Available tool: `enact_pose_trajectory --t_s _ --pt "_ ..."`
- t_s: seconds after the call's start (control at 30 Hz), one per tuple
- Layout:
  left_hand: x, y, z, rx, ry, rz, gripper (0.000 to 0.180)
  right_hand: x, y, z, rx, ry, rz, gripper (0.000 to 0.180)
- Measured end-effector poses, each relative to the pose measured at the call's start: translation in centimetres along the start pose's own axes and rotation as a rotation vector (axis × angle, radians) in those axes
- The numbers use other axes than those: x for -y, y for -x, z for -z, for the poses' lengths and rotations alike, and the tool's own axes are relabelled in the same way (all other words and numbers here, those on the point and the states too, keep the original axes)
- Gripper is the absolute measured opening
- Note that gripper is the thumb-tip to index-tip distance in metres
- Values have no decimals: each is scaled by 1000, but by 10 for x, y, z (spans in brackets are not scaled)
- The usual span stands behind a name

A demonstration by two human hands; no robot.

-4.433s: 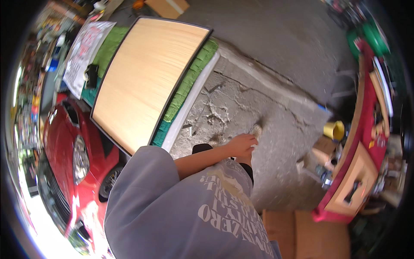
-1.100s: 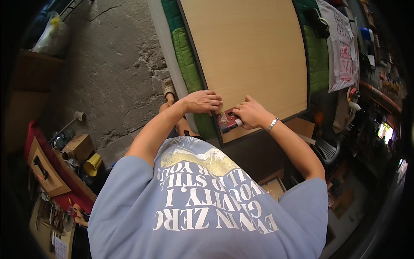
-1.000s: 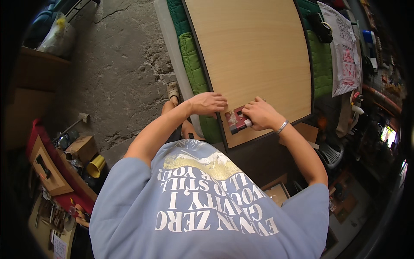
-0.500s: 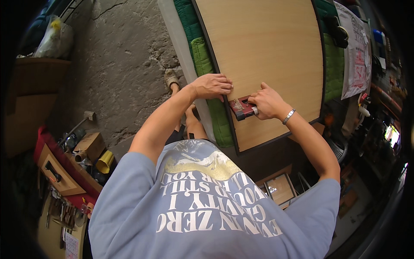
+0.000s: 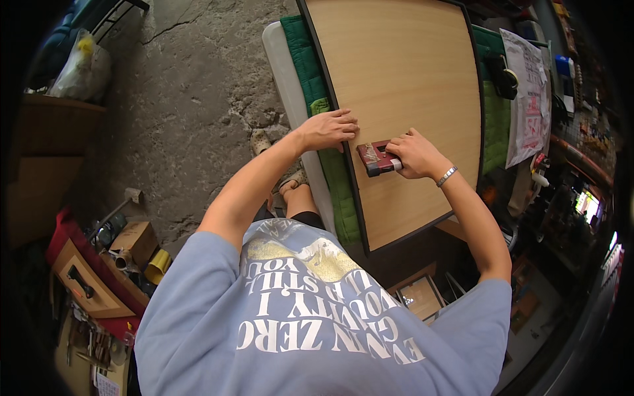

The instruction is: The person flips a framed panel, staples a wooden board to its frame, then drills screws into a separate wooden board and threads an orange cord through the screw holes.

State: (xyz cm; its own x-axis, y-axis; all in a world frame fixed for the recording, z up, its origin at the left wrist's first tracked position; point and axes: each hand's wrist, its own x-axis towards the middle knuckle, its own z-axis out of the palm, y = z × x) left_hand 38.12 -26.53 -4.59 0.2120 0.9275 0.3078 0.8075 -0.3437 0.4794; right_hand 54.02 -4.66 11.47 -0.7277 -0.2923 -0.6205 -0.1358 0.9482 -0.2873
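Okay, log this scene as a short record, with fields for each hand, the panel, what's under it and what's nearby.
Left hand: at the panel's dark left edge, holding no visible object
Right hand: gripping a red-and-black tool, on or just above the panel
Panel: pale, wood-coloured, dark-edged
Under panel: green quilted cloth over a whitish surface
Right of panel: white sheet with red print
Lower left: yellow container beside a cardboard box

From your head, the fisheye looks steeply down past your shirt (image 5: 310, 300), fairly near your right hand (image 5: 417, 154), taking in board (image 5: 409, 72) beyond that grip and floor (image 5: 195, 79) to its left.
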Motion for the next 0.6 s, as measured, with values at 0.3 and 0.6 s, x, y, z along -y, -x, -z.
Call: enact_pose_trajectory --t_s 0.3,0.6 --pt "20 -6 4 105 93 -23 43 -6 -42 13 202 73 -9 23" --pt "18 -5 13 68 65 4 50 -21 -44 51 94 87 99 31"
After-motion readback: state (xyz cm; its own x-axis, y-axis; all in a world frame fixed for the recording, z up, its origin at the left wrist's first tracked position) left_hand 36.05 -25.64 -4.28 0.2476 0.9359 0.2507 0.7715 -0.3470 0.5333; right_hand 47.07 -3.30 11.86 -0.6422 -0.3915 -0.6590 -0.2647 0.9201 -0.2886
